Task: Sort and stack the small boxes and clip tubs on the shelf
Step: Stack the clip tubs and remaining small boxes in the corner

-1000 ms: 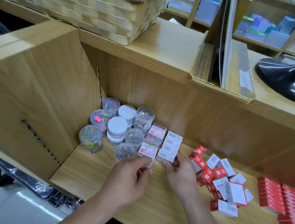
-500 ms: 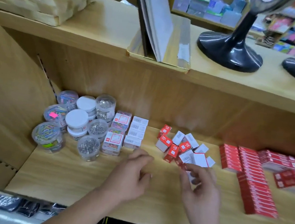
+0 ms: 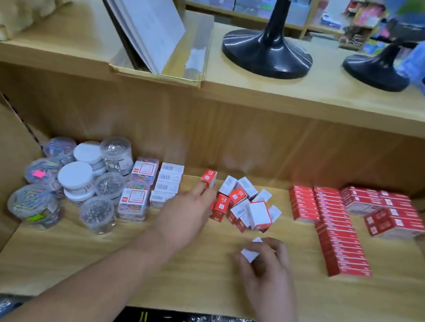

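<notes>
The left hand (image 3: 185, 213) is reaching forward over the pale wood-grain shelf (image 3: 135, 273). Its fingers are stretching out fairly straight and loosely spread, gripping nothing. Its fingertips are meeting, or perhaps only nearing, the upright red box (image 3: 209, 179) just beyond them; blur is hiding the contact. That box is a small cardboard block, red with a white label, standing on end.

The right hand (image 3: 268, 267) is hovering nearer the shelf's front edge. Its fingers and thumb are curling round a small white box (image 3: 249, 254), a smooth cardboard cuboid showing only its corners past the knuckles.

Just right of the left hand's fingers and beyond the right hand, a heap of small boxes (image 3: 243, 206) is lying jumbled. Their red and white faces are tilting every way, some showing barcodes.

Left of the left hand, barcoded white boxes (image 3: 168, 184) are sitting in a neat column, touching one another. Just beside them, clear plastic boxes (image 3: 140, 186) are showing coloured clips through their walls. Further left, round clip tubs (image 3: 75, 177) of clear plastic are clustering together. Some are wearing flat white lids, some are holding silvery pins and others bright clips.

Well to the right of the right hand, flat red packs (image 3: 337, 233) are lying in long straight rows. On the board above, two glossy black flared bases (image 3: 266, 55) are standing.
</notes>
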{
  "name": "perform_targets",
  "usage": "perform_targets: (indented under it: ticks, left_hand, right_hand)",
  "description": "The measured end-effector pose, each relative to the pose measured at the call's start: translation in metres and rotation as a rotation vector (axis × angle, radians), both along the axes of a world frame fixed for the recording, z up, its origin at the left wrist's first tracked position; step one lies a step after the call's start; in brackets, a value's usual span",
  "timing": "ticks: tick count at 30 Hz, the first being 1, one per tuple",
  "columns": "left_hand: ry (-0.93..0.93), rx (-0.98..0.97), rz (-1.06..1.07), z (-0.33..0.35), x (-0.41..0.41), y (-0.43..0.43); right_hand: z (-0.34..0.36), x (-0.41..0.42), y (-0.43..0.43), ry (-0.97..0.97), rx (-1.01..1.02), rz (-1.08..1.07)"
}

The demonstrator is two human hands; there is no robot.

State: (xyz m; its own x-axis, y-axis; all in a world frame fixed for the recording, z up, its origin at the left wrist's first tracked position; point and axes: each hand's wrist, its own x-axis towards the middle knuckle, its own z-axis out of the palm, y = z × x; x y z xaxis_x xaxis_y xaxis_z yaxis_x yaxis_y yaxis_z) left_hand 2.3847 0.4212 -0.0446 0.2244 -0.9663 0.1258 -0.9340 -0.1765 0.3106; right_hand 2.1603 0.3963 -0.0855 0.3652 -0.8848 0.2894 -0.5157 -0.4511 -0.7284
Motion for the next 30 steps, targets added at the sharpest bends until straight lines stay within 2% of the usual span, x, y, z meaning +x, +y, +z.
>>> perform_targets:
  ticks: [3, 5, 8, 13, 22, 30]
  left_hand:
    - [0.001, -0.039, 0.009, 0.002, -0.006, 0.029]
    - [0.070, -0.071, -0.015, -0.010, -0.008, 0.054]
    - [0.218, -0.108, -0.006, -0.034, -0.008, 0.086]
    - [0.435, -0.220, 0.179, -0.050, -0.007, 0.104]
    - [0.370, -0.271, 0.264, -0.053, -0.019, 0.088]
    - [0.738, -0.308, 0.156, -0.060, -0.007, 0.098]
  right_hand:
    - [-0.001, 0.002, 0.006, -0.169, 0.123, 0.003]
    - [-0.001, 0.003, 0.009, -0.236, 0.189, 0.047]
    - [-0.005, 0.007, 0.009, -0.155, 0.183, 0.125]
    - [-0.015, 0.008, 0.004, 0.039, 0.116, 0.139]
    - [-0.011, 0.005, -0.004, -0.050, 0.246, 0.178]
    - [-0.010, 0.009, -0.001, -0.092, 0.215, 0.182]
